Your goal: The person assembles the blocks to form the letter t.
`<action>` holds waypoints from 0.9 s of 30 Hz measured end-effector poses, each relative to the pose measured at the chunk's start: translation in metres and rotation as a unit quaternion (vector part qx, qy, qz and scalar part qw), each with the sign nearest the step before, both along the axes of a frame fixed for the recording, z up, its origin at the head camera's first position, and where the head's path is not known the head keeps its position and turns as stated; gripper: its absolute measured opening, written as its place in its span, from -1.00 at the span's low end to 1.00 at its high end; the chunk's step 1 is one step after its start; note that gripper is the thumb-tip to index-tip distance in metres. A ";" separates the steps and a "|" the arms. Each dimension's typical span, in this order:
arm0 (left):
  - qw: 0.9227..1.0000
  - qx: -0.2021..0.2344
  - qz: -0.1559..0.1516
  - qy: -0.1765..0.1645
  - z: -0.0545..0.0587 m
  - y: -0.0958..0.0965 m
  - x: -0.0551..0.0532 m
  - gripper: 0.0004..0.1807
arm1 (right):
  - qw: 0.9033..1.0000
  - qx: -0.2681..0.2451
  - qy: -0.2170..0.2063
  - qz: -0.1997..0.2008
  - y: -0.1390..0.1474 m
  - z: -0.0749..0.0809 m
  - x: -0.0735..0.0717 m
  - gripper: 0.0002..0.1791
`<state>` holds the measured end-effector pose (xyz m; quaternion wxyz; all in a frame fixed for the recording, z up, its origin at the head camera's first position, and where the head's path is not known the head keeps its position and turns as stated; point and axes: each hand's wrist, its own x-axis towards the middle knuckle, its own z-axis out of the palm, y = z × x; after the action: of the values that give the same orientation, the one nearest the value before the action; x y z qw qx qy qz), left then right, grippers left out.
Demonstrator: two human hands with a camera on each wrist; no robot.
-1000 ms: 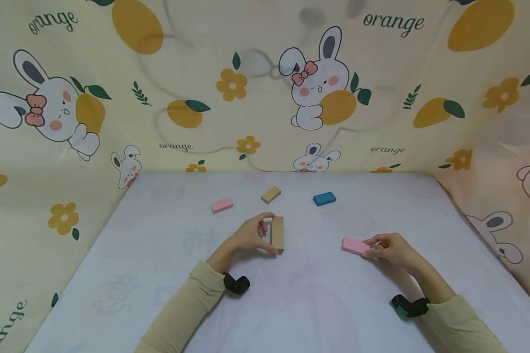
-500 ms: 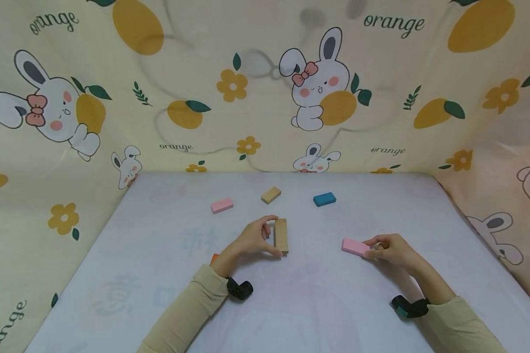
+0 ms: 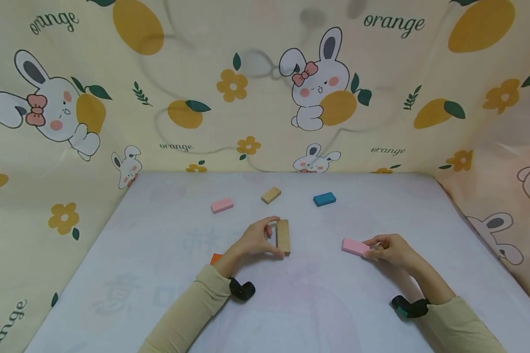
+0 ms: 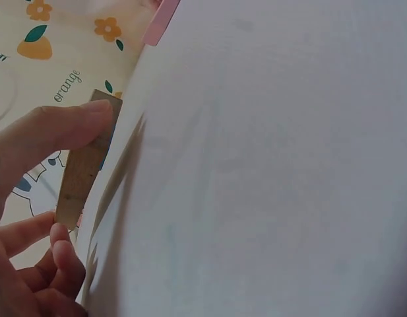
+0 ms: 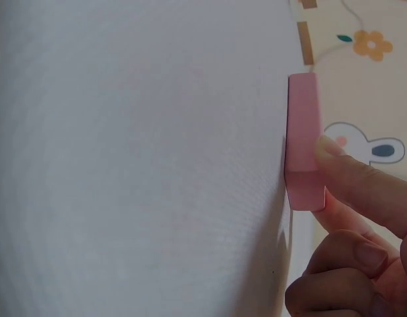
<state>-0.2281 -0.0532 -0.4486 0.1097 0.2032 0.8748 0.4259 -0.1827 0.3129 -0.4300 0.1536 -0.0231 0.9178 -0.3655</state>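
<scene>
In the head view my left hand (image 3: 257,240) grips a plain wooden block (image 3: 283,237) end to end, thumb at its near end and a finger at its far end. The left wrist view shows the thumb pressed on that wooden block (image 4: 81,172), with its shadow on the white tabletop beside it. To the right, my right hand (image 3: 390,250) pinches the near end of a pink block (image 3: 354,246). Seen from the right wrist, the pink block (image 5: 304,135) sits right at the tabletop, thumb on its side and the other fingers curled below.
Farther back on the white table (image 3: 317,304) lie another pink block (image 3: 222,205), a second wooden block (image 3: 271,195) and a blue block (image 3: 324,199). An orange block (image 3: 215,258) is partly hidden behind my left wrist. A patterned cloth (image 3: 256,113) stands along the back and sides.
My left hand has shifted a little right and toward me with the wooden block, bringing the orange block into view behind the wrist. My right hand and its pink block have stayed put.
</scene>
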 end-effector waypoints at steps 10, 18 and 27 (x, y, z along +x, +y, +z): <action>1.000 -0.024 -0.007 -0.001 -0.002 0.004 0.001 0.02 | 1.000 -0.001 -0.003 0.007 0.002 0.002 -0.001 -0.51; 0.999 -0.044 -0.006 -0.001 -0.002 0.006 0.002 0.02 | 1.000 0.001 0.008 0.013 0.003 0.003 0.000 -0.52; 0.997 -0.076 -0.009 0.002 -0.006 0.007 0.001 0.04 | 1.000 0.001 -0.006 -0.002 0.002 0.000 -0.001 -0.49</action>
<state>-0.2266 -0.0466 -0.4542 0.1264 0.2028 0.9032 0.3566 -0.1833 0.3149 -0.4300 0.1587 -0.0193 0.9171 -0.3652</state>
